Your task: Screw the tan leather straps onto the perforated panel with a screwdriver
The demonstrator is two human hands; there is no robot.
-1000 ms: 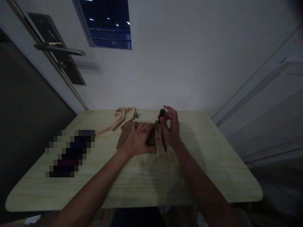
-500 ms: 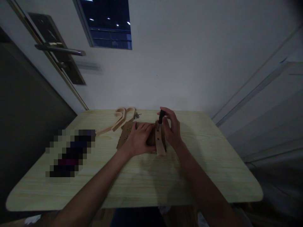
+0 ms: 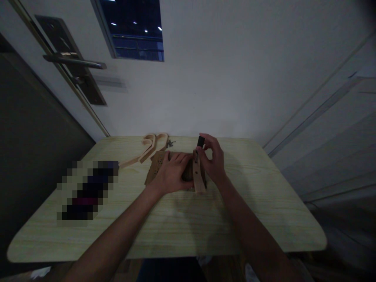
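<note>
Clearly, two hands at a screwdriver (image 3: pixel 201 141) and a pale wooden strip (image 3: pixel 200 185)

Here the right hand (image 3: pixel 214 158) pinches the screwdriver's black handle between thumb and fingers. The tool leans a little, its top toward the right, and its metal shaft points down at the far part of the strip; the thumb lies so close that the tip's exact contact cannot be told. The left hand (image 3: pixel 173 172) lies spread, palm down, across a brown panel (image 3: pixel 153 170), fingers toward the far edge and thumb near the strip. Whether it grips the panel or only presses on it, I cannot tell.

The strip runs from far to near along the panel's right side, with a small dark round mark about halfway down its face. Panel and strip sit near the middle of the worktop (image 3: pixel 264 207).

Just beyond the panel, to the left, lie curved wooden pieces (image 3: pixel 150 147), bent like hooks, and right beside them a small heap of screws (image 3: pixel 170 143). Farther left, a dark object (image 3: pixel 91 188) is blurred into blocks. Behind the worktop rises a white door (image 3: pixel 235 82) with a metal lever handle (image 3: pixel 79 62) and a dark window (image 3: pixel 136 29).
</note>
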